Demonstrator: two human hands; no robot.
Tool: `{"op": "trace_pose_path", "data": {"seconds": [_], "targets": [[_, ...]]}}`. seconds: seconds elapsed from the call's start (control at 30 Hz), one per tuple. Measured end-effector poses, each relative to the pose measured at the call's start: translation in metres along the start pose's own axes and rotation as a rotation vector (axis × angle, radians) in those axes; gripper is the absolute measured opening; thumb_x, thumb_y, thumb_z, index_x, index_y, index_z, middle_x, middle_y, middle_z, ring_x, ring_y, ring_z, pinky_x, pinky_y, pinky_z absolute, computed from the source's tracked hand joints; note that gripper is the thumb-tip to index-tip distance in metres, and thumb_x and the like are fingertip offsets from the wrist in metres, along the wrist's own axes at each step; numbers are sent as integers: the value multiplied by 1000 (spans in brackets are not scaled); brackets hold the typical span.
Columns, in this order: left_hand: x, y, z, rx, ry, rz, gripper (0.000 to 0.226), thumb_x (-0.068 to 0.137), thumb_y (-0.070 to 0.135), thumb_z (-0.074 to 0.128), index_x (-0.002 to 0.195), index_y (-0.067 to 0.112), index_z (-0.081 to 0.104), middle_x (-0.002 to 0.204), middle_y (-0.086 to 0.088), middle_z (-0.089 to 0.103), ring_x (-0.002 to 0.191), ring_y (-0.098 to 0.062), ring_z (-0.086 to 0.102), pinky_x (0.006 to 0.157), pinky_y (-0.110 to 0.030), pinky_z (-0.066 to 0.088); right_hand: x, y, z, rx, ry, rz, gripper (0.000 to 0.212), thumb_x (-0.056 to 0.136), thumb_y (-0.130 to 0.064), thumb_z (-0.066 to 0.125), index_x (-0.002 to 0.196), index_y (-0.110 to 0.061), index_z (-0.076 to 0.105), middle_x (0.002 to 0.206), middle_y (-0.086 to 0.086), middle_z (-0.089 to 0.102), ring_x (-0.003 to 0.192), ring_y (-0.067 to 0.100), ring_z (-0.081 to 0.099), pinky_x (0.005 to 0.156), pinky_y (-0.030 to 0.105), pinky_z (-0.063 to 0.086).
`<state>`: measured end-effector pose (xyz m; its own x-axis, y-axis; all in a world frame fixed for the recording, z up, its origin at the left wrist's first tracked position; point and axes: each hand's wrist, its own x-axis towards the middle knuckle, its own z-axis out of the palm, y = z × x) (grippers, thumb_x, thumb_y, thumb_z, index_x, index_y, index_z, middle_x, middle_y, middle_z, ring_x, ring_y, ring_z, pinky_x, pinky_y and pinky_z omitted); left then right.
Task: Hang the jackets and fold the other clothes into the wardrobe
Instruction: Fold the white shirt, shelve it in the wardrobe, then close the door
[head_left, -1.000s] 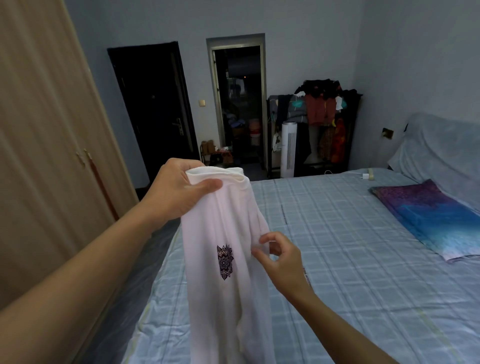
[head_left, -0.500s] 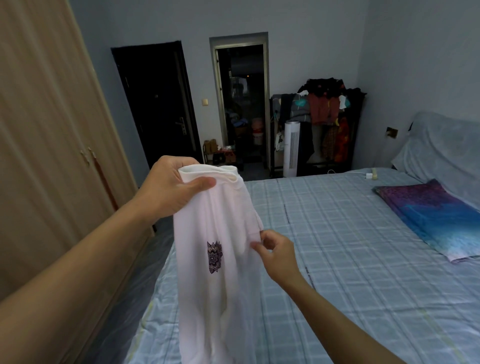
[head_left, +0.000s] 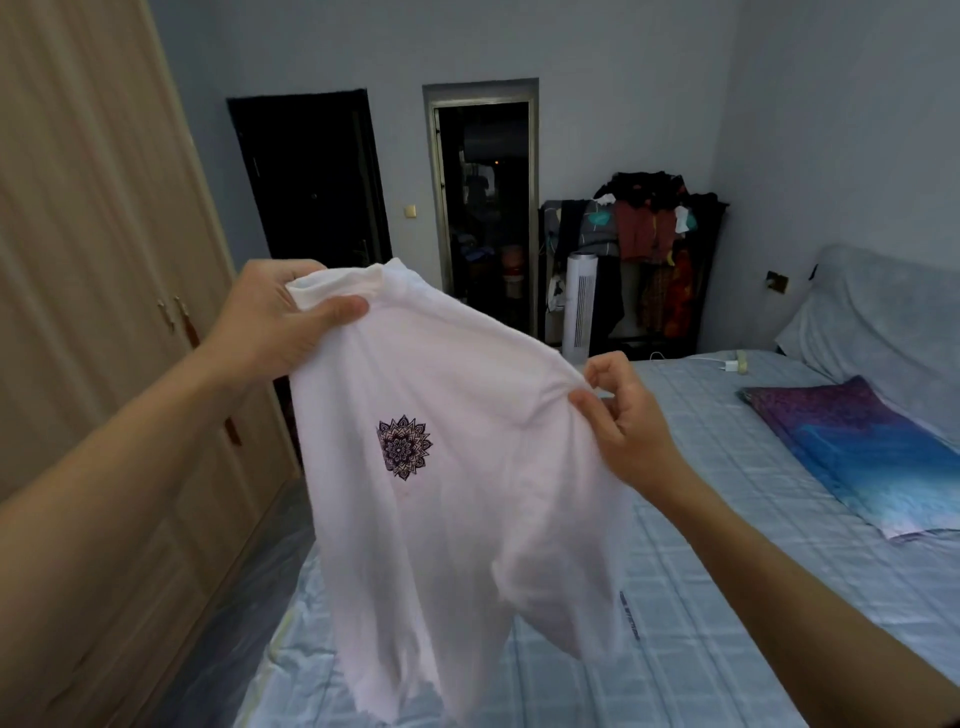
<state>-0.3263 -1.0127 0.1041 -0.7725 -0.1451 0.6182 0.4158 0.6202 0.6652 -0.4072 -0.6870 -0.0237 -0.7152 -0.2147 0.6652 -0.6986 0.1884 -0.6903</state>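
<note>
While both hands hold the garment up over the bed, first entry is the left hand (head_left: 275, 322), centre-left of the frame: thumb and curled fingers clamped round the neckband (head_left: 337, 283) of a white T-shirt (head_left: 467, 493). Right hand (head_left: 626, 423), right of centre and a little lower: thumb and forefinger pinching a fold of the same shirt near its shoulder, other fingers loosely curled. T-shirt: stretched between the two grips, slanting down from left hand to right, body hanging free toward the bottom of the frame; dark mandala print (head_left: 404, 446) facing the camera; whether the hem touches the bed (head_left: 753, 545) cannot be told. Step in hand, by judgement: opening out a non-jacket item for folding. Next move likely calls for finding both shoulders, levelling the grips and laying the shirt flat on the checked bed. Wardrobe (head_left: 88, 338): doors closed, along the left edge of the frame beside the left forearm; to be opened before the folded shirt goes in.
</note>
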Motion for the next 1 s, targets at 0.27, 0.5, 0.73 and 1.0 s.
{"op": "trace_pose_path", "data": {"seconds": [0.27,0.5,0.73,1.0], "targets": [[-6,6,21,54,-113,34,13,85,25,78,86,13,72,76,-2,68,64,-7,57,62,-29,43,-54,40,6,-91,-201,169,26,63,-30,90,76,-20,70,69,-6,66,60,2,56,57,23,44],[-5,35,48,239,-229,169,16,85,27,77,87,12,73,84,-11,71,77,-25,65,66,-39,48,-119,92,66,-10,-36,509,35,87,-28,75,63,-9,59,60,-2,54,55,8,47,53,32,38],[-16,-5,38,178,-153,21,11,85,26,77,82,18,71,77,1,68,67,-11,58,65,-31,44,-102,109,46,228,267,572,29,87,-13,73,59,-15,63,57,-9,49,55,5,39,51,25,32],[-27,-44,45,91,-45,-65,8,84,29,78,83,24,73,73,12,68,61,-2,58,58,-26,45,-68,102,-26,-138,70,314,33,88,-5,70,61,-21,59,56,-12,49,54,1,44,53,18,35]]}}
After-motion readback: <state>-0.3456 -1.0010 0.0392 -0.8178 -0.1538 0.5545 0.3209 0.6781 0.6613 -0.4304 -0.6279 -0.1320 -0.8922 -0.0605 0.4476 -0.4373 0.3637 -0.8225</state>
